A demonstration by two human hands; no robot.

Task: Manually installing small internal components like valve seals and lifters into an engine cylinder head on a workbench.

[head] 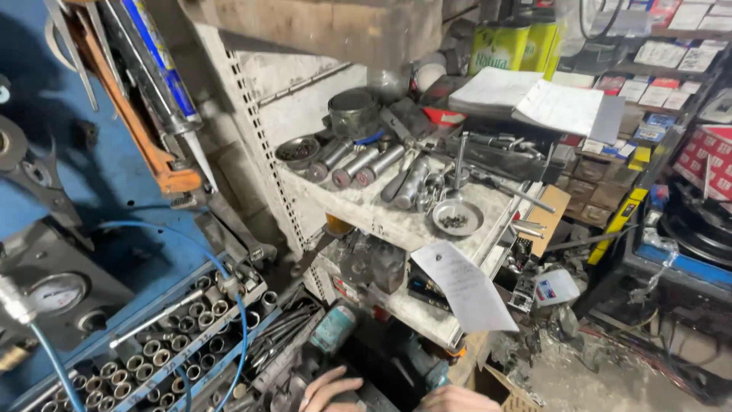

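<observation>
At the bottom edge, my left hand (329,391) rests with fingers spread on a dark, greasy metal part (358,397). My right hand (456,399) shows only as knuckles at the bottom edge, pressed against the same dark part; its fingers are hidden. A teal spray can (332,328) lies just above my left hand. To the left, a blue tray holds several sockets (164,347) and a blue hose (229,305) curves over it.
A dusty white shelf (381,210) carries metal cylinders (366,164), a small dish of bits (456,217) and tools. A paper sheet (465,286) hangs off the lower shelf. A caulking gun (149,84) hangs on the blue panel. Boxes and yellow cans fill the right.
</observation>
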